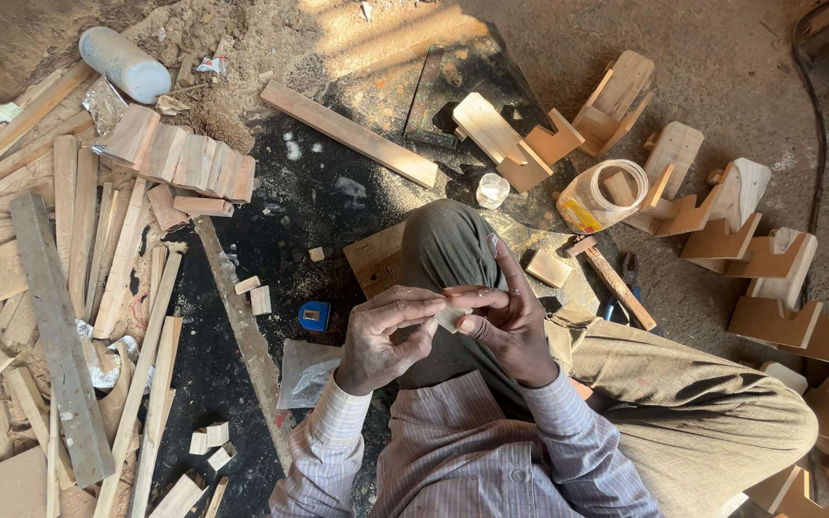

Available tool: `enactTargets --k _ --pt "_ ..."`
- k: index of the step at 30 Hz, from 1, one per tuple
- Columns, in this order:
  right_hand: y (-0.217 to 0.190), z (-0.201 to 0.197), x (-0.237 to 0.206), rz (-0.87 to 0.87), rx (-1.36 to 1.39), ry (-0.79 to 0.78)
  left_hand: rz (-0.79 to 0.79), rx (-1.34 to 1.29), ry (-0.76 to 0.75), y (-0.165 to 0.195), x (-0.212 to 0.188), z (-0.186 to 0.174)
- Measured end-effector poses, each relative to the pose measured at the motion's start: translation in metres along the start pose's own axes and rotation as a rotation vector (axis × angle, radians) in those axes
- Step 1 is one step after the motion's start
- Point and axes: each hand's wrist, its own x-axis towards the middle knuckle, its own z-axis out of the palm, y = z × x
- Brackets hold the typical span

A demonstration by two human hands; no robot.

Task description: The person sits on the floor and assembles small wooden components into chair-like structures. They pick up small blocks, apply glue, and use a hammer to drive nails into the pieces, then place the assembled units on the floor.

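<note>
Both hands pinch it: left hand [388,336] and right hand [510,321] fingertips closed on a small pale piece [449,317], seemingly light, stiff, best edge-held, knee at twelve o'clock.

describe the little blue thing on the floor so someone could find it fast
Start at the person's left hand and look just left of it, onto the dark patch of floor. There lies a small blue tape measure, beside pale wood offcuts. It is the only bright blue, rounded item among them.
</note>
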Motion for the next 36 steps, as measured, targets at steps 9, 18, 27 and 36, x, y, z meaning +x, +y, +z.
enactTargets --k 9,18,27,36 --pt "0.001 0.004 0.0 -0.009 0.025 0.029 0.228 0.363 0.105 0.015 0.013 0.012" --pt "0.019 -0.007 0.003 0.05 0.14 0.191 0.218 0.384 0.111 0.007 0.015 0.021" --pt "0.005 -0.024 0.012 0.071 -0.118 0.217 -0.316 -0.669 0.103 -0.021 0.01 0.013" --pt "0.008 -0.042 0.023 0.057 -0.179 0.2 -0.335 -0.913 0.07 -0.028 0.032 0.008"
